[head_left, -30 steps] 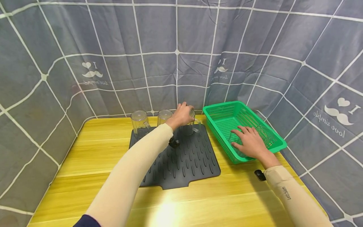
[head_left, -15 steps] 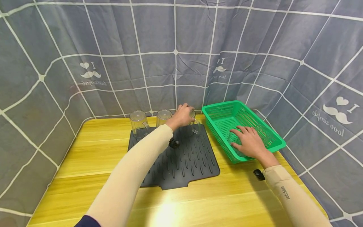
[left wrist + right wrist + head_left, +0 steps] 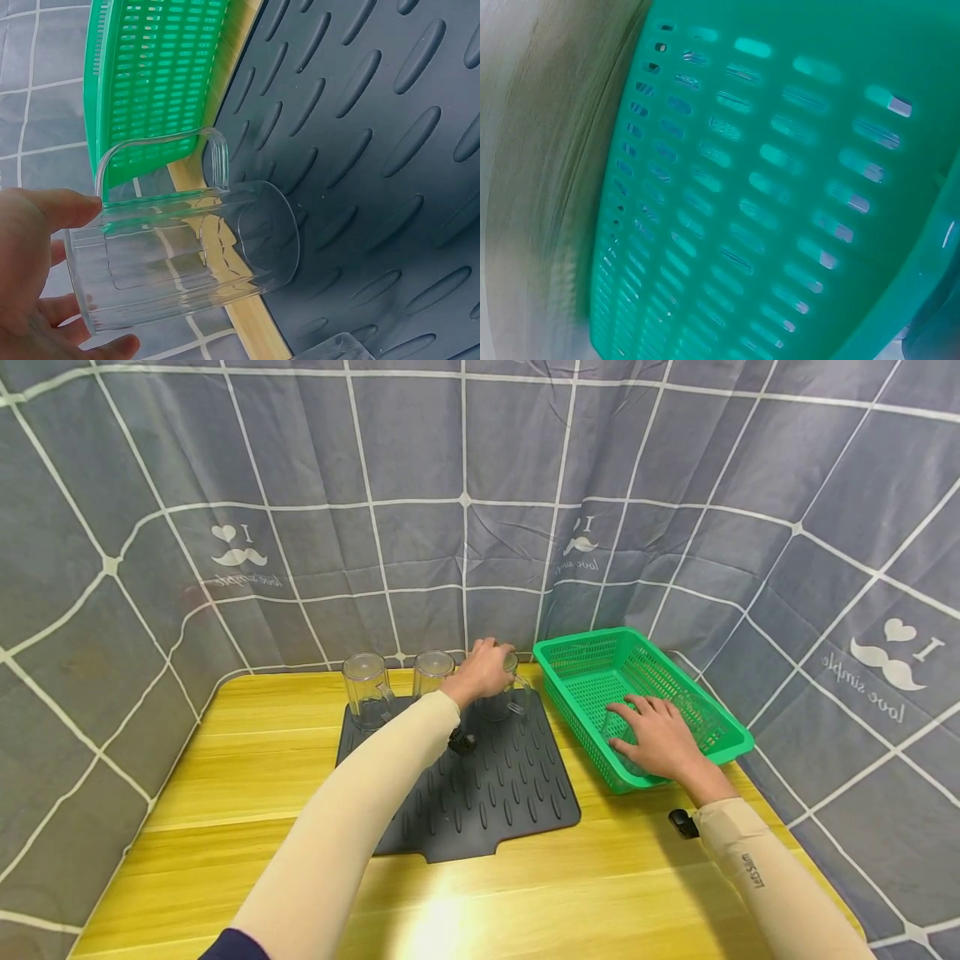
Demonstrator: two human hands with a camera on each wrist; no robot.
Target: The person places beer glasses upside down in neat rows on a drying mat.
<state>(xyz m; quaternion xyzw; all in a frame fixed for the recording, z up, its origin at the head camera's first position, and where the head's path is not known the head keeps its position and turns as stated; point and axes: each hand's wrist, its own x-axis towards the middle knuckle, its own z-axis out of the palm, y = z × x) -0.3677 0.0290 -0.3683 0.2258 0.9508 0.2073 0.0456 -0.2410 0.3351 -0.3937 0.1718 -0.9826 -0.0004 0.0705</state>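
Note:
At the back of the black ribbed mat [image 3: 480,793], my left hand [image 3: 483,672] holds a clear glass mug [image 3: 187,259] by its upper end, thumb and fingers around it. This mug stands upside down on the mat, its handle [image 3: 519,693] turned right. Two more inverted glass mugs, one at the left [image 3: 366,689] and one in the middle [image 3: 432,672], stand in the same row. My right hand [image 3: 656,735] reaches into the green basket [image 3: 585,727], fingers and thumb curved around a clear glass [image 3: 613,724]; the palm hides most of it.
Another clear glass [image 3: 701,714] lies in the basket's right side. Mat and basket sit on a yellow wooden table [image 3: 247,760]. A grey checked curtain [image 3: 420,552] hangs close behind the table and along both sides.

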